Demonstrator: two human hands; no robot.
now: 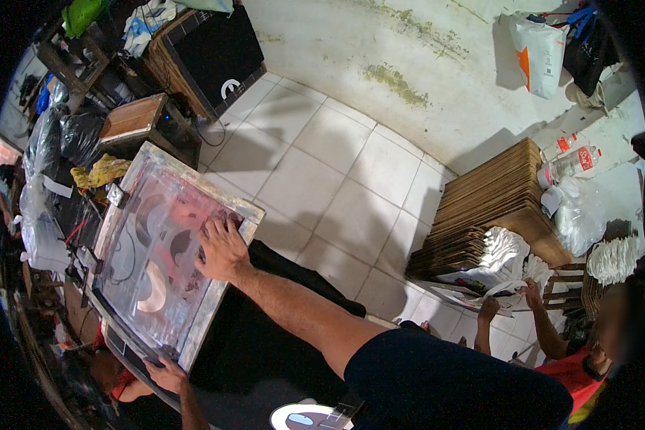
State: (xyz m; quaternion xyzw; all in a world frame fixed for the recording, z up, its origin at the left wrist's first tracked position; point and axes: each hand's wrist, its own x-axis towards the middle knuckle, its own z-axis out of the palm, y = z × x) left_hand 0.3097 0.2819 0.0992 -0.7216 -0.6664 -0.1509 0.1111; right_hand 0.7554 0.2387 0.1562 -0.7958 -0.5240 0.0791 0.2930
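Note:
A silk-screen frame [179, 347] lies tilted before me, with pale wooden edges and a translucent mesh marked by pink smears and curved shapes. My right hand [226, 249] rests on the mesh near its right edge, fingers spread and bent over a dark smear. Whether anything thin lies under those fingertips is unclear. At the frame's near corner my left hand [168, 375] grips the edge. Black cloth [244, 344] stretches beneath and beside the frame, and a white round print [308, 417] shows at the bottom.
Left of the frame lie a yellow rag [100, 172] and plastic bags [43, 193]. A wooden box [132, 118] stands beyond. At right, a person [573, 380] in red handles white cloth [505, 288] beside stacked brown boards [480, 193]. Another person [125, 383] is at lower left.

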